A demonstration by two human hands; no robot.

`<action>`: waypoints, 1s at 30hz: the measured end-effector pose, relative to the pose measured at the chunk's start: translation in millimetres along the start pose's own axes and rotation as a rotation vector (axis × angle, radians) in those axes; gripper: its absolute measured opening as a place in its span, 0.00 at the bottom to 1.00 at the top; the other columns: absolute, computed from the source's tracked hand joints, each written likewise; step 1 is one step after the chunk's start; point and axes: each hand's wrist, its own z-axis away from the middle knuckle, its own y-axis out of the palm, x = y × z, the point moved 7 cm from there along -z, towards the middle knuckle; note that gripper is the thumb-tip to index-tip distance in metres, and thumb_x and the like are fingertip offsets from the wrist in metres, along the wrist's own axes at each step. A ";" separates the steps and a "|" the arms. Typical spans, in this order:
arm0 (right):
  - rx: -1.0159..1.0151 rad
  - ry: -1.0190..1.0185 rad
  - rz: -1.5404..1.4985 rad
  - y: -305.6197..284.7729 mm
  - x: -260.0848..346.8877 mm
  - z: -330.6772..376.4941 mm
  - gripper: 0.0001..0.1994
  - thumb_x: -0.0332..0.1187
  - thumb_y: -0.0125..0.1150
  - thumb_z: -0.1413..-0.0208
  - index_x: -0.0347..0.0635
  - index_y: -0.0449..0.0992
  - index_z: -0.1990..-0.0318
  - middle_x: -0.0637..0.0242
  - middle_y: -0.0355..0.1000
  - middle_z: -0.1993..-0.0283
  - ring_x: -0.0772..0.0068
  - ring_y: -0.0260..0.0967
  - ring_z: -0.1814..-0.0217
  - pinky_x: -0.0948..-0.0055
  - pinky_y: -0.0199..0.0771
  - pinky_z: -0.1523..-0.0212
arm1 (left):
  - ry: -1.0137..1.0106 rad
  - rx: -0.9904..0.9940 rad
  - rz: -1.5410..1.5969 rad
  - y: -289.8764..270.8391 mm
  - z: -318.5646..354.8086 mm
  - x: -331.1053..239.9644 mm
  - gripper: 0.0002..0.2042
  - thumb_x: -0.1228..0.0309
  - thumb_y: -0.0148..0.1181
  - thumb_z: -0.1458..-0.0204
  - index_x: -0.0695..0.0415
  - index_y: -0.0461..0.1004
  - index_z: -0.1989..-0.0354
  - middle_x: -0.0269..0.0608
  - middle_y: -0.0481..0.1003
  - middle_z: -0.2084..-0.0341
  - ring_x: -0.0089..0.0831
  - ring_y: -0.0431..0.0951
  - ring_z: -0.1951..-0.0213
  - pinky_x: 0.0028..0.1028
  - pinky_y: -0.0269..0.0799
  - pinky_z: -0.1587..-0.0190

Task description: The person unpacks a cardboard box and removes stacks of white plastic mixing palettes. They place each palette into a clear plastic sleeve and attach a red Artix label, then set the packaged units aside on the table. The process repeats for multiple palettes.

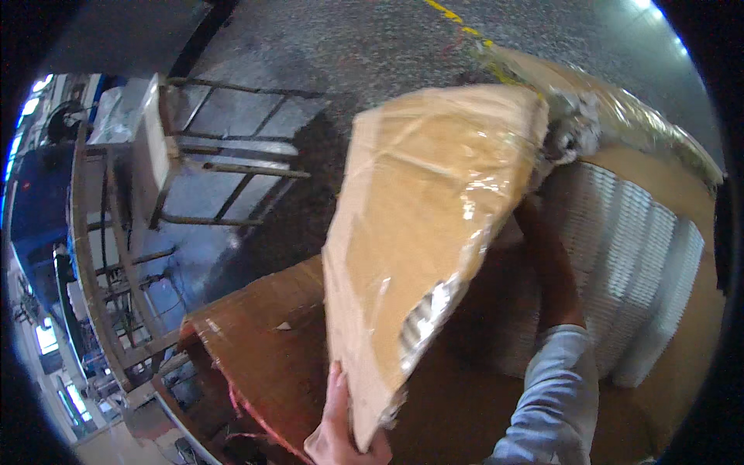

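A large tan cardboard piece (434,186), with shiny clear tape along its torn right edge, stands tilted in front of me. My left hand (345,434) is closed around its lower end, thumb on the near face. My right forearm (554,283), in a light grey-blue sleeve, reaches up behind the cardboard. The fingers of that hand are hidden there. To the right of the forearm, rows of white ribbed stacks (620,256) lie inside a big cardboard box (682,349). What the stacks are made of, I cannot tell.
A brown cardboard flap (263,325) with a reddish frayed edge spreads at the lower left. Beyond it stands a metal-legged stool (159,155) beside a metal frame (101,256). Plastic-covered cardboard (620,101) lies at the upper right. Yellow marking (449,12) runs along the grey floor.
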 end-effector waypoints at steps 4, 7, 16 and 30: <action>-0.028 -0.008 -0.004 -11.4 8.7 -5.6 0.40 0.43 0.68 0.70 0.45 0.62 0.43 0.60 0.58 0.46 0.57 0.54 0.45 0.49 0.58 0.50 | 0.033 -0.066 0.019 -1.3 -3.7 1.6 0.34 0.80 0.51 0.60 0.61 0.57 0.38 0.52 0.67 0.44 0.43 0.79 0.60 0.31 0.76 0.64; -0.067 0.008 -0.063 -21.9 18.5 -4.9 0.39 0.41 0.68 0.69 0.44 0.62 0.43 0.61 0.59 0.47 0.58 0.56 0.46 0.51 0.60 0.50 | -0.002 -0.057 -0.016 -1.5 -7.4 0.3 0.36 0.81 0.54 0.63 0.58 0.57 0.37 0.48 0.66 0.43 0.46 0.77 0.58 0.32 0.77 0.64; 0.032 0.222 -0.473 -19.8 62.2 100.8 0.35 0.37 0.67 0.65 0.41 0.63 0.45 0.62 0.63 0.50 0.62 0.61 0.50 0.57 0.65 0.51 | -0.082 0.082 -0.023 2.3 -10.2 -2.1 0.38 0.80 0.54 0.63 0.63 0.52 0.36 0.53 0.62 0.40 0.44 0.78 0.55 0.32 0.78 0.62; -0.002 0.202 -1.573 -310.9 -17.2 269.9 0.30 0.32 0.63 0.61 0.38 0.65 0.46 0.65 0.69 0.53 0.66 0.69 0.53 0.64 0.72 0.51 | -0.047 -0.134 0.252 14.2 8.8 10.7 0.31 0.60 0.54 0.52 0.58 0.57 0.39 0.51 0.62 0.41 0.56 0.68 0.46 0.49 0.70 0.50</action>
